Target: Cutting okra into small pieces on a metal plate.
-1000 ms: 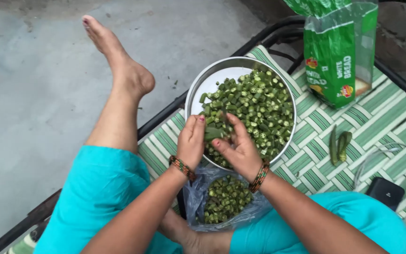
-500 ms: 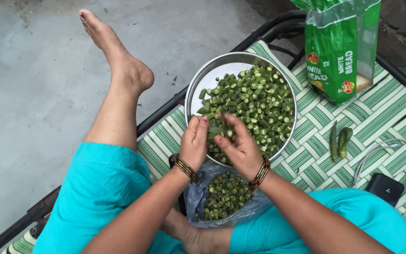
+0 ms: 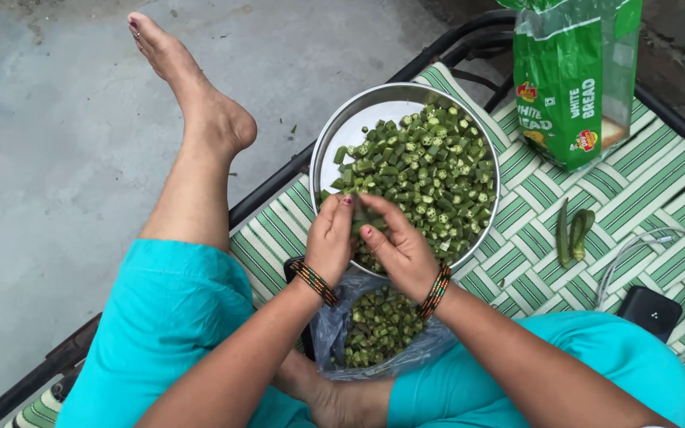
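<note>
my left hand [image 3: 328, 242] and my right hand [image 3: 400, 247] meet over the near edge of the steel bowl [image 3: 334, 131], fingers closed together on a short green okra piece [image 3: 361, 214] pinched between the fingertips of both hands. the piece sits between the two thumbs, just above the heap of chopped okra [image 3: 426, 178] that fills most of the bowl. each wrist carries a beaded bangle. directly below the hands, touching the bowl's near rim, a clear plastic bag [image 3: 334, 317] lies open in my lap, holding more cut green pieces. the bowl rests on a green-and-white woven cot [image 3: 533, 269]. to the right of the bowl, well apart from the hands, a few whole okra pods [image 3: 574, 235] lie on the weave. a green bread bag [image 3: 572, 87] stands beyond them, and a small black device [image 3: 650, 311] lies at the right edge.
</note>
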